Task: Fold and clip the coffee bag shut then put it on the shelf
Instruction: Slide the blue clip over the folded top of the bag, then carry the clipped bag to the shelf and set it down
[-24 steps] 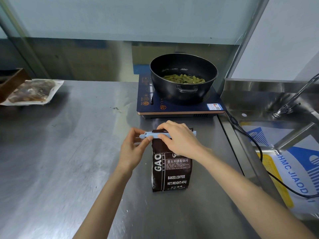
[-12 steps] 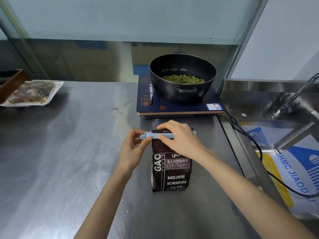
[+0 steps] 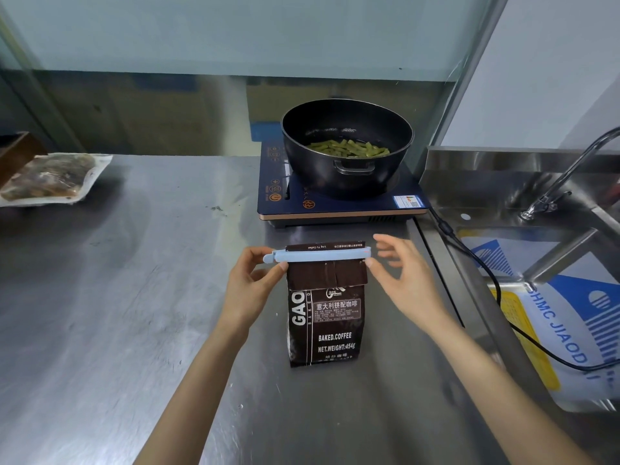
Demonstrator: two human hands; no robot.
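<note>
A dark brown coffee bag stands upright on the steel counter, its top folded over toward me. A light blue clip lies across the fold, spanning the bag's width. My left hand pinches the clip's left end between thumb and fingers. My right hand hovers just right of the bag with fingers spread; its thumb tip is at the clip's right end, and I cannot tell if they touch. No shelf is in view.
Behind the bag a black pot of green beans sits on a blue induction cooker. Its black cable runs right over a sink with a tap. A vacuum-packed food pouch lies at far left.
My right hand has lifted off the folded top and moved right, opening its fingers. This uncovered the clip and the fold. My left hand has stayed on the clip's left end.
</note>
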